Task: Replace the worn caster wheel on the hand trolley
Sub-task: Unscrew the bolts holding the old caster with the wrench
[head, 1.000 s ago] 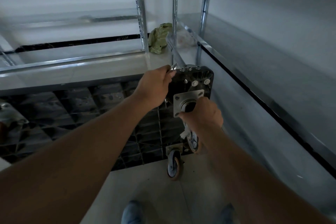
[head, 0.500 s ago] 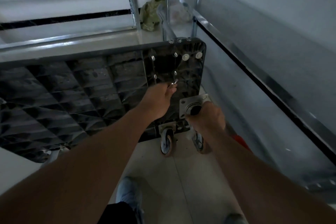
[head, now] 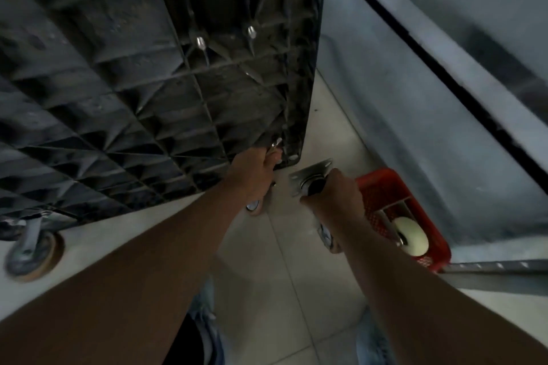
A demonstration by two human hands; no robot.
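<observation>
The trolley's black ribbed platform (head: pixel 124 83) stands on edge with its underside facing me. Several bare bolt ends (head: pixel 201 42) stick out near its upper right corner. My left hand (head: pixel 254 172) is at the platform's lower right corner and grips a small shiny metal piece (head: pixel 276 144); what it is cannot be told. My right hand (head: pixel 333 191) holds a loose caster by its fork, with the square mounting plate (head: pixel 310 176) facing up and the wheel (head: pixel 326 238) hanging below my wrist. One mounted caster (head: pixel 29 252) shows at lower left, another (head: pixel 253 206) under my left hand.
A red plastic basket (head: pixel 382 187) sits on the floor at the right and holds a white wheel (head: pixel 412 235). A metal shelf rail (head: pixel 444 74) runs along the right side. Pale floor tiles (head: pixel 281 290) lie below, with my shoes at the bottom edge.
Both hands have dropped from the platform's upper corner to its lower right corner, still holding the metal piece and the caster. The view tilted down, bringing the red basket into sight.
</observation>
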